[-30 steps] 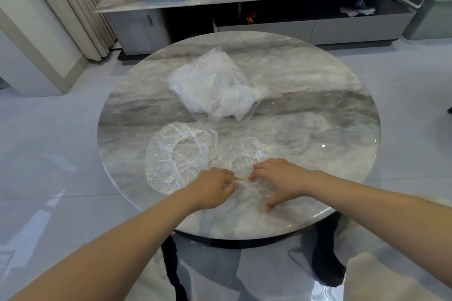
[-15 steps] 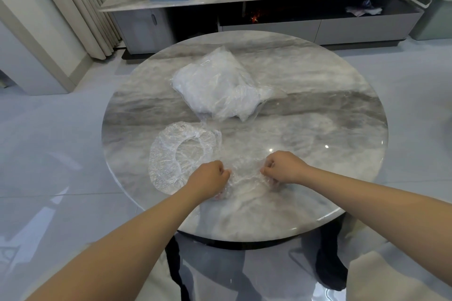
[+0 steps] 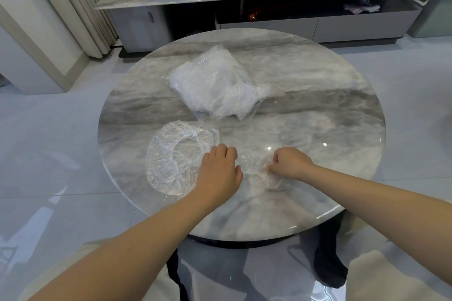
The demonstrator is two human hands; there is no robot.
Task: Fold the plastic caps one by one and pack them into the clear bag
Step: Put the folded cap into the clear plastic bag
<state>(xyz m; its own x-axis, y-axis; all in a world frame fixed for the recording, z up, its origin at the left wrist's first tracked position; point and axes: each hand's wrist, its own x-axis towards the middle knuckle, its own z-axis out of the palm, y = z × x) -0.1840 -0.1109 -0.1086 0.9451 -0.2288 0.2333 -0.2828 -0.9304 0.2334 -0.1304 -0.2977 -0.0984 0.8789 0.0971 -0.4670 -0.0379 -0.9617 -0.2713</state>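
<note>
Grip: a crumpled cap (image 3: 263, 173) was pinched by the right hand (image 3: 289, 164) on the tabletop (image 3: 318, 110); the left hand (image 3: 220, 168), fingers curled, had been shifted toward the flat cap (image 3: 171, 156). Folding seemed nearly done; the bag (image 3: 217, 85) lay beyond.

The worktop (image 3: 305, 95) is glossy grey-veined marble. The spread plastic cap (image 3: 171, 161) is thin, crinkled clear film; the clear bag (image 3: 220, 85) is shiny, wrinkled plastic. The floor (image 3: 49, 154) tiles look polished and reflective.
</note>
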